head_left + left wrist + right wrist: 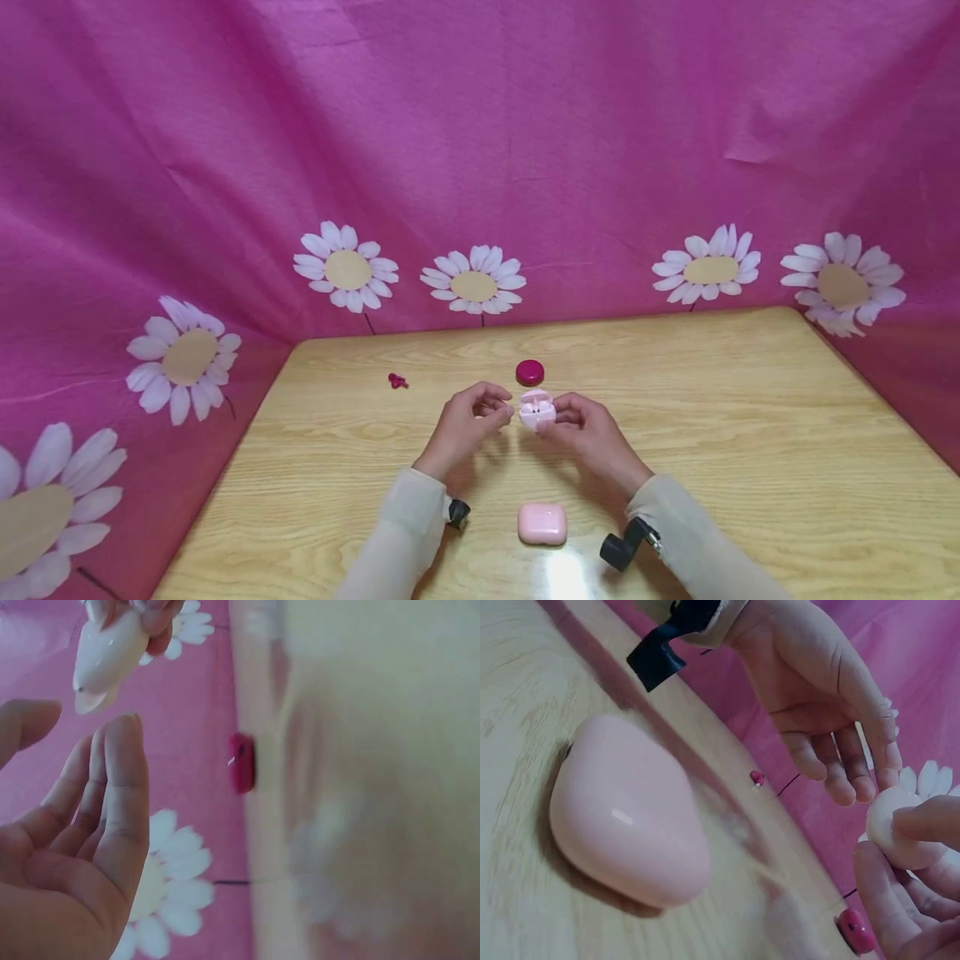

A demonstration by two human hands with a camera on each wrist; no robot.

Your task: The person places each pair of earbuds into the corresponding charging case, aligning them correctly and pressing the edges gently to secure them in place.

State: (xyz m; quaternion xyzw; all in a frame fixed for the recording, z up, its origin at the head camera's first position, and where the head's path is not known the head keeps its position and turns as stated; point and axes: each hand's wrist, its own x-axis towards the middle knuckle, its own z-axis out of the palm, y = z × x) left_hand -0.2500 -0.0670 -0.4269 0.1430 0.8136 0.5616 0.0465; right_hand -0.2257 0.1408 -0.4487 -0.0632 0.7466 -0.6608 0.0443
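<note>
My right hand [596,437] holds a round, pale pink earbud case [537,414] above the table, its lid raised and pale earbuds showing inside. In the right wrist view, the thumb and fingers of that hand pinch the case [896,832] at its sides. Just left of the case is my left hand [468,425], palm towards it. Its fingers are loosely bent with the thumb apart, and the left wrist view shows nothing between them. Beyond both hands, a round magenta case [530,372] lies closed on the table.
Nearer my body, between the forearms, lies a closed pink rounded-rectangular case [542,524]. Small dark-red earbuds [397,381] lie at the table's back left. A magenta cloth with daisies [585,167] hangs behind the wooden table [750,433].
</note>
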